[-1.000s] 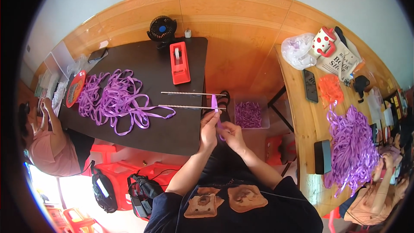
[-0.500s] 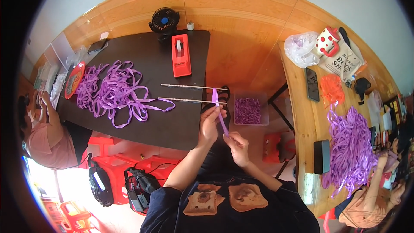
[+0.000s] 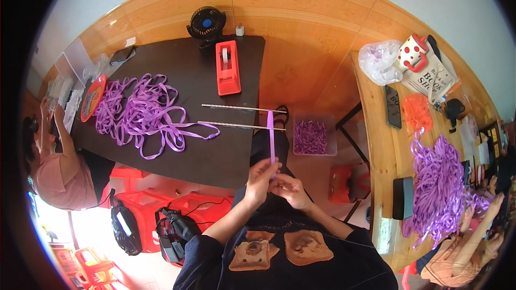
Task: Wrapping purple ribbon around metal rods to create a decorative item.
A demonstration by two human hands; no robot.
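A purple ribbon (image 3: pixel 272 145) is looped around two thin metal rods (image 3: pixel 236 107) that jut past the right edge of the dark table. It runs straight down from them to my hands. My left hand (image 3: pixel 261 181) is closed on the ribbon with thumb and fingers pinched. Just to its right, my right hand (image 3: pixel 293 191) pinches the ribbon's lower part; the exact end is hidden by the fingers. Both hands are close together in front of my lap. A loose heap of purple ribbon (image 3: pixel 142 107) lies on the table left of the rods.
On the dark table (image 3: pixel 215 156) stand a red tape dispenser (image 3: pixel 228 70), a black fan (image 3: pixel 207 23) and a red plate (image 3: pixel 94 98). A clear bin of purple pieces (image 3: pixel 312 137) sits below. The wooden table (image 3: pixel 380 156) carries more ribbon (image 3: pixel 438 188). People work at both sides.
Both hands have moved down toward my body, away from the rods. My left hand has slid lower along the ribbon, which now shows as a longer straight strip.
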